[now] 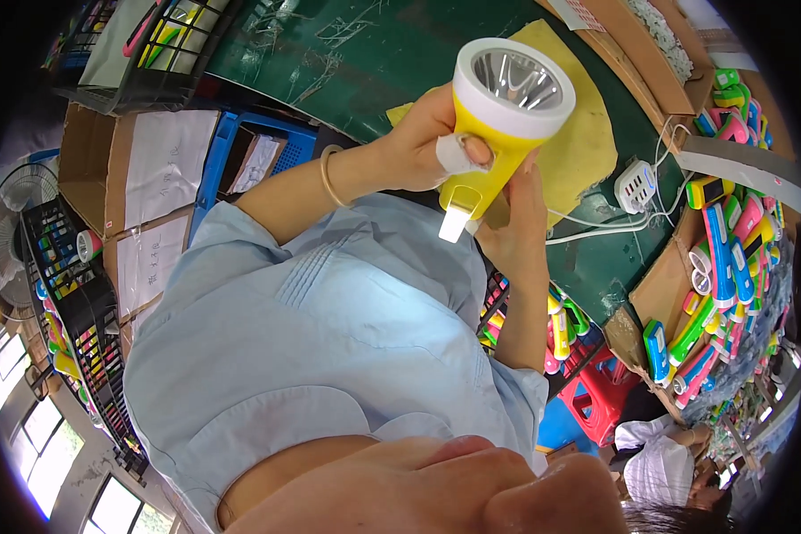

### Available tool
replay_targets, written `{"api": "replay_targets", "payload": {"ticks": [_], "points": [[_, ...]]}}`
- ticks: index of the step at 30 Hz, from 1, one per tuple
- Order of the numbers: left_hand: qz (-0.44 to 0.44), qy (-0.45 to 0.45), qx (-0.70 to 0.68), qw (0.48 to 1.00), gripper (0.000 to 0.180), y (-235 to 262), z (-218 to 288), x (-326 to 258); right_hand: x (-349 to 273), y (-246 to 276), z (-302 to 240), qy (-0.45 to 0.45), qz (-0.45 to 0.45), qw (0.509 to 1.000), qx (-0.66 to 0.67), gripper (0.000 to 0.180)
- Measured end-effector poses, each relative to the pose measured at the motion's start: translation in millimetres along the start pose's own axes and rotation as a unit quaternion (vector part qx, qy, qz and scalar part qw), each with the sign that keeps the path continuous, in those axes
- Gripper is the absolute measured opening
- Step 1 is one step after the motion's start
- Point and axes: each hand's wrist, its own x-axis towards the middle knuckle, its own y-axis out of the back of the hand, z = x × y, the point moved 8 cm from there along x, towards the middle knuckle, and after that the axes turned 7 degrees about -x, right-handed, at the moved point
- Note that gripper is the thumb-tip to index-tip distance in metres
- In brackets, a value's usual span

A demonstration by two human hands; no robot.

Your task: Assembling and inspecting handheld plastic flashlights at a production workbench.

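Observation:
A yellow flashlight (498, 147) with a wide white head is held up above the work table, its reflector turned upward and away from me. Light comes from a small white side panel (455, 223) near its lower end, while the big reflector looks unlit. My left hand (436, 138), with white tape round a finger and a bangle on the wrist, is closed round the body below the head. Lower down, my right hand (518, 214) grips the other side of the body; the flashlight hides some of its fingers.
A yellow sheet (587, 133) lies on the green table (311, 62). A white multi-port charger (635, 187) with cables sits to the right. Colourful flashlights (725, 258) are heaped beyond it. Cartons (151, 169), a blue crate (280, 133) and black baskets stand left. Another person (659, 467) sits far right.

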Motion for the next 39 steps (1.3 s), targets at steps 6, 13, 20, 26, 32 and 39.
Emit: {"api": "replay_targets", "payload": {"ticks": [6, 13, 20, 26, 32, 39], "points": [[-0.063, -0.004, 0.229, 0.971, 0.059, -13, -1, -1, 4, 7, -14, 0.05, 0.006, 0.998, 0.041, 0.059], [-0.177, -0.143, 0.409, 0.884, 0.055, -37, 5, -8, -4, -8, 8, -0.025, -0.012, 0.998, -0.056, 0.047], [-0.086, -0.025, 0.47, 0.878, 0.06, -20, 3, -4, -7, 31, 21, -0.074, 0.092, 0.993, 0.022, 0.022], [-0.001, 0.011, 0.498, 0.867, 0.073, -13, 3, -4, -13, 34, 19, -0.119, 0.108, 0.986, 0.037, 0.005], [0.064, -0.059, 0.481, 0.873, 0.081, -12, 14, 7, -3, 45, 1, -0.083, 0.14, 0.986, 0.034, 0.009], [0.108, 0.159, 0.326, 0.926, 0.082, 2, -1, 15, 12, 64, -11, -0.08, 0.152, 0.97, 0.173, 0.022]]}}
